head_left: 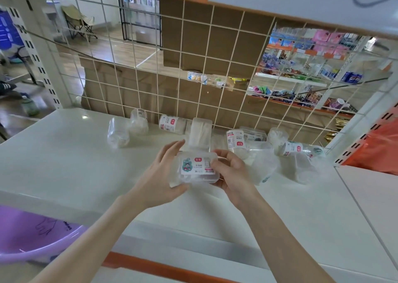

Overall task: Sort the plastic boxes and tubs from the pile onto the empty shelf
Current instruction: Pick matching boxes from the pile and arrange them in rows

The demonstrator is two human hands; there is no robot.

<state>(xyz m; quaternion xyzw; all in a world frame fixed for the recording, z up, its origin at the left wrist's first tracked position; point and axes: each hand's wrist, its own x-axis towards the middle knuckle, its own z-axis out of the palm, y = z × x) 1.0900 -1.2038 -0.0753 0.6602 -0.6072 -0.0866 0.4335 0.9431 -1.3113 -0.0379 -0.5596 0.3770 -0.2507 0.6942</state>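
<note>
A clear flat plastic box point(195, 168) with a white label is held above the white shelf point(64, 157). My right hand point(231, 175) grips its right end, thumb over the label. My left hand point(160, 175) is at its left end, thumb under the box and fingers straight beside it. Behind, along the wire grid, lies a pile: two clear tubs point(127, 129), a labelled tub on its side point(172, 124), an upright flat box point(200, 134), another labelled tub point(235, 142), and several clear tubs at right point(293, 153).
A white wire grid point(150, 67) backs the shelf, with cardboard behind it. A purple plastic basin point(28, 235) sits at lower left. An orange bag point(379, 149) hangs past the right upright. A board above overhangs the shelf.
</note>
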